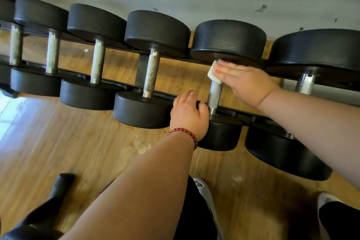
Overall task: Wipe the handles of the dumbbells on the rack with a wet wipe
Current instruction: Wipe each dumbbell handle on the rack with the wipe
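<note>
Wiping a dumbbell (228, 39) handle on the rack (142, 70), right of centre in the frame.
My right hand (243, 82) lays straight fingers flat over the folded white wet wipe (211, 73), pressing it on the upper end of the knurled silver handle (214, 93), just under the far black head; my thumb is hidden. My left hand (188, 115), fingers loosely curled and holding nothing, rests against the near head.

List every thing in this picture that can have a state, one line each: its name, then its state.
wet wipe: folded, pressed on the handle's far end.
right hand: fingers straight, pressing the wet wipe.
left hand: resting on the same dumbbell's near head, holding nothing.
handle: lying across the rack, partly covered.
neighbouring dumbbell: on the rack, untouched.
</note>
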Demonstrator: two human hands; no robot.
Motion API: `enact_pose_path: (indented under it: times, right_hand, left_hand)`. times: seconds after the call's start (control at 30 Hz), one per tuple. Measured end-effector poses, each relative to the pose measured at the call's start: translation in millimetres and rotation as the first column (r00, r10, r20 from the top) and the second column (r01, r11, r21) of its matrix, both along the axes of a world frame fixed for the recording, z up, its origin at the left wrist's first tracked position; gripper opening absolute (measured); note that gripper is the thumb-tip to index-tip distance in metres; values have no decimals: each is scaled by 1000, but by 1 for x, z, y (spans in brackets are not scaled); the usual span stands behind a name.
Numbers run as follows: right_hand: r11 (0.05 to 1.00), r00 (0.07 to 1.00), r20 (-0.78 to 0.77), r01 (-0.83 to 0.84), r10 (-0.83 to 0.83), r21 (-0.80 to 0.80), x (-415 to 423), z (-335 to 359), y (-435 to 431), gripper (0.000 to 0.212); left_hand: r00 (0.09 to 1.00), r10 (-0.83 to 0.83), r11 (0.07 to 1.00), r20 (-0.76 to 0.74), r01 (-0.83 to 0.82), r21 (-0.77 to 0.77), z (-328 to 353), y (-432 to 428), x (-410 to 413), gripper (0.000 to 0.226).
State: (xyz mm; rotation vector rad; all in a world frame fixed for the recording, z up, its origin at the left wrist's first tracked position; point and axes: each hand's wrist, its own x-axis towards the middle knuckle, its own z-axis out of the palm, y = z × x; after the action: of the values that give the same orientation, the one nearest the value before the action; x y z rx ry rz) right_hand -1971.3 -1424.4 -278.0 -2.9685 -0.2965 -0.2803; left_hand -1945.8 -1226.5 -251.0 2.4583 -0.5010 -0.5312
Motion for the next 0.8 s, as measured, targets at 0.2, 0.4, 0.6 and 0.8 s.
enact_pose_path:
  times: [0.2,0.4,0.6,0.8]
  right_hand:
    - [986,985,-24,-168,168,14,-20,-8,11,79]
    - [996,998,41,51,-54,68,0,-10,6,73]
    - [988,988,26,-151,150,43,-18,-15,12,68]
    - [999,999,49,-8,7,33,-4,-10,-1,73]
  left_hand:
    - [1000,-4,1000,6,4,-1,-2,0,0,47]
    - [1000,13,1000,12,-13,-9,-3,-1,0,45]
    - [999,29,999,29,-29,-16,-4,-1,-2,45]
    - [998,47,998,31,-46,-30,-5,0,-1,46]
